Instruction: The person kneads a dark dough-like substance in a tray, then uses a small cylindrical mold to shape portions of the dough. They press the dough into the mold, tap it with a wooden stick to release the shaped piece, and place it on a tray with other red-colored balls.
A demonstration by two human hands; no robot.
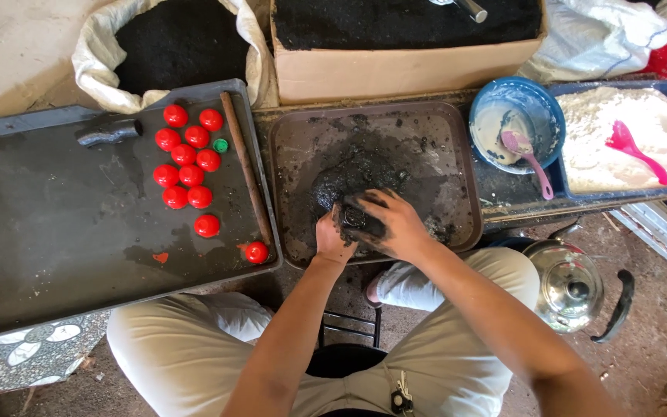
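head view: big grey tray (79, 255) holds red balls (187, 162) that could roll off its low lip if jolted. brown tray (457, 154) bears wet black paste (357, 174), apt to smear past the rim. left hand (333, 241) and right hand (391, 224) clench together around a dark lump (353, 218) over this tray; slick paste may let it slip.

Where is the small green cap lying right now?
In the head view, the green cap lies on the left-hand dark tray, near its upper right, between the red caps and the brown stick.
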